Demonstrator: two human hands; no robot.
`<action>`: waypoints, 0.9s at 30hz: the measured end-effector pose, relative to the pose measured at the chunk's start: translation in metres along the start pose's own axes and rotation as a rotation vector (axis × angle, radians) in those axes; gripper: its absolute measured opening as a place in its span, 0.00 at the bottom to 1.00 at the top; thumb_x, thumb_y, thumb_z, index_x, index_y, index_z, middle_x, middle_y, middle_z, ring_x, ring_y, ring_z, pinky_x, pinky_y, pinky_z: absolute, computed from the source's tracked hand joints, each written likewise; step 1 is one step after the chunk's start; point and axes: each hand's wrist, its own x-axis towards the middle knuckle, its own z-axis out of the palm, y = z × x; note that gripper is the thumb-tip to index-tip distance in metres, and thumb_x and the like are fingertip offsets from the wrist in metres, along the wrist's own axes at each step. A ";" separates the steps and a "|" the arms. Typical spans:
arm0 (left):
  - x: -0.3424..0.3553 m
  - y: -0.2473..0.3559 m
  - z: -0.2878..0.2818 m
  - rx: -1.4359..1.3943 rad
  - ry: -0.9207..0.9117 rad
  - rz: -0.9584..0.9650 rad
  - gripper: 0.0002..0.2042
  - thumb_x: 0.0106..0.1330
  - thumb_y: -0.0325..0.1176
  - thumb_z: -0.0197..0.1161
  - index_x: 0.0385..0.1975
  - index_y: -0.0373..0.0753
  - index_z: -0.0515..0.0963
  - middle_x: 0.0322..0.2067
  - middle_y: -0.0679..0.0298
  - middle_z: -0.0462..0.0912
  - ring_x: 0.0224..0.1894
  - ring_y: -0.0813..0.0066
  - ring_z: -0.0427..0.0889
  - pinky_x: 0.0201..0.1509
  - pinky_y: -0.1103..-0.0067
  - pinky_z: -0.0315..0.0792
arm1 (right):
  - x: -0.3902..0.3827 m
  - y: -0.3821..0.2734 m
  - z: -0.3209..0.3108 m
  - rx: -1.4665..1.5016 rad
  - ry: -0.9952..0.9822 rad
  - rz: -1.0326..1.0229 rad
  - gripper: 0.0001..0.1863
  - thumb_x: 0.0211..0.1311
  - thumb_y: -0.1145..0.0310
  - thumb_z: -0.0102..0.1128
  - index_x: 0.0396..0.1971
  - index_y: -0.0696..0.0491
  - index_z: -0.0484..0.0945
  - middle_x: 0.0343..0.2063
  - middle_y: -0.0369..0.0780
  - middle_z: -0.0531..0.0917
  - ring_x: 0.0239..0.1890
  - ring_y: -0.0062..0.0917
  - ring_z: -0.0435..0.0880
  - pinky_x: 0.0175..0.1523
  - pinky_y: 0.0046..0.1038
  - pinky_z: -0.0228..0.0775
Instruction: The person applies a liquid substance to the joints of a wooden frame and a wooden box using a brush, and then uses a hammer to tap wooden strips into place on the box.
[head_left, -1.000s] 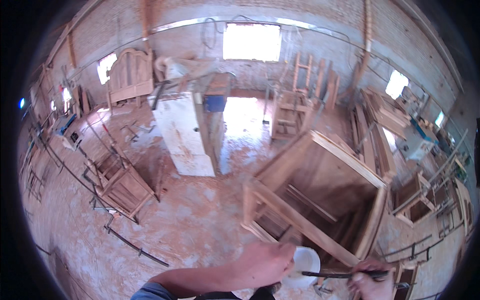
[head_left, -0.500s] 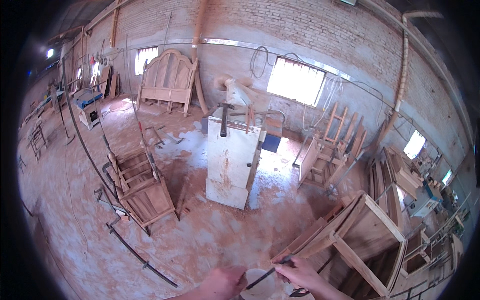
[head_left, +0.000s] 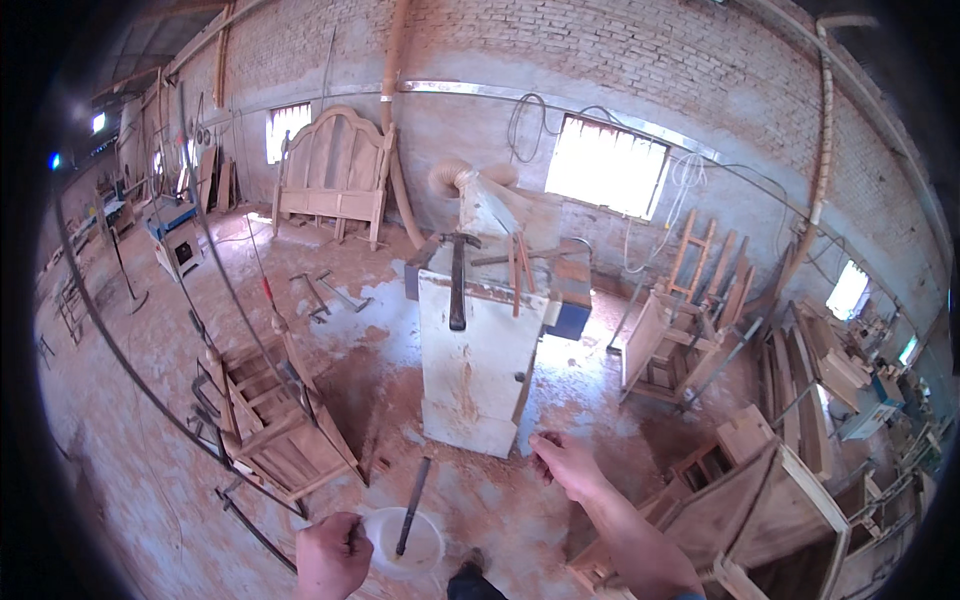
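Note:
My left hand [head_left: 332, 555] is closed at the rim of a white round bucket [head_left: 425, 528], low in the view. A dark rod [head_left: 413, 505] leans upright in the bucket, its lower end inside; what kind of tool it is I cannot tell. My right hand [head_left: 566, 466] is stretched forward, fingers loosely bent and no object visible in them. Just beyond it stands a worn white machine cabinet [head_left: 470, 370]. On the cabinet's top lies a claw hammer [head_left: 458, 285], its dark handle hanging over the front edge. Thin reddish wooden strips [head_left: 521, 262] lie beside it.
A clamped wooden frame [head_left: 300, 450] stands at left, with long clamp bars rising around it. A wooden cabinet carcass [head_left: 770, 510] fills the lower right. Behind are an arched headboard [head_left: 335, 170] and a smaller wooden cabinet [head_left: 665, 345]. Sawdust covers the floor.
My right hand has let go of the dark rod, which now stands in the bucket, and has reached forward. My left hand and the bucket have shifted left together.

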 end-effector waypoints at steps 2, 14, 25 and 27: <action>0.044 -0.007 0.010 0.037 0.040 -0.018 0.03 0.54 0.23 0.60 0.26 0.32 0.78 0.20 0.50 0.79 0.22 0.56 0.81 0.28 0.71 0.73 | 0.055 -0.005 0.004 0.079 -0.114 0.017 0.12 0.69 0.61 0.56 0.37 0.56 0.75 0.26 0.36 0.79 0.24 0.19 0.77 0.26 0.23 0.69; 0.257 -0.044 0.059 0.129 0.205 -0.122 0.03 0.56 0.22 0.59 0.27 0.28 0.77 0.20 0.48 0.78 0.22 0.55 0.79 0.30 0.70 0.72 | 0.327 -0.074 0.082 0.597 -0.293 0.170 0.25 0.65 0.48 0.60 0.43 0.57 0.73 0.37 0.43 0.79 0.35 0.32 0.83 0.41 0.36 0.78; 0.474 -0.064 0.124 0.040 0.150 -0.109 0.08 0.57 0.28 0.60 0.32 0.30 0.80 0.25 0.46 0.81 0.31 0.49 0.83 0.35 0.66 0.75 | 0.318 -0.125 0.032 0.388 -0.270 0.054 0.11 0.64 0.67 0.60 0.37 0.57 0.70 0.23 0.39 0.77 0.19 0.28 0.80 0.22 0.32 0.71; 0.515 -0.068 0.144 0.077 0.096 -0.080 0.09 0.57 0.29 0.60 0.31 0.31 0.80 0.27 0.44 0.81 0.33 0.47 0.83 0.37 0.65 0.76 | 0.297 -0.119 0.006 0.179 -0.088 -0.010 0.09 0.61 0.69 0.63 0.37 0.55 0.74 0.23 0.34 0.79 0.21 0.19 0.79 0.25 0.24 0.70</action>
